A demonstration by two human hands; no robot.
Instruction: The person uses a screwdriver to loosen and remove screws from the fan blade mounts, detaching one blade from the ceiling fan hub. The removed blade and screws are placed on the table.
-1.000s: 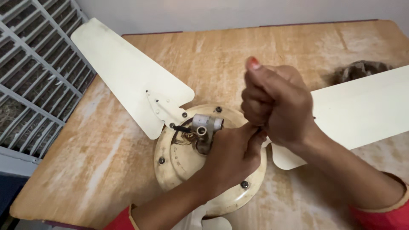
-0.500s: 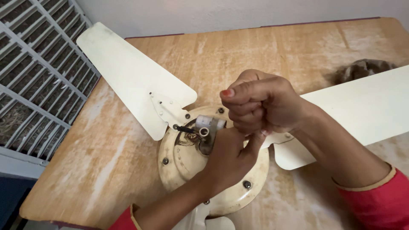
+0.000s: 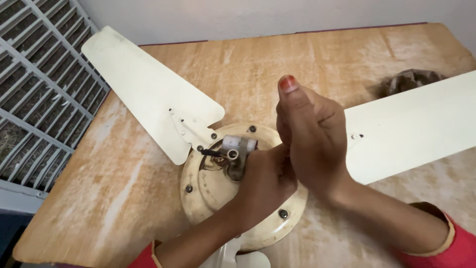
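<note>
A cream ceiling fan lies on a worn wooden table [image 3: 124, 198], its round motor housing [image 3: 208, 191] facing up with a grey metal shaft [image 3: 237, 146] and wires at the centre. My left hand [image 3: 265, 186] rests on the housing just right of the shaft, its fingertips hidden under my right hand. Directly above it, my right hand [image 3: 312, 139] is a closed fist with the thumb pointing up, over the root of the right blade [image 3: 416, 126]. Whatever lies inside the fist is hidden. The left blade [image 3: 144, 94] reaches toward the far left corner.
A grey metal window grille [image 3: 34, 89] stands along the table's left side. A dark fuzzy bundle [image 3: 409, 79] lies at the far right behind the right blade. The tip of a third blade [image 3: 248, 259] shows at the bottom edge. A pale wall runs behind the table.
My right fist has rotated at the wrist: the thumb pointed left half a second ago and now points up. My left hand has stayed on the housing.
</note>
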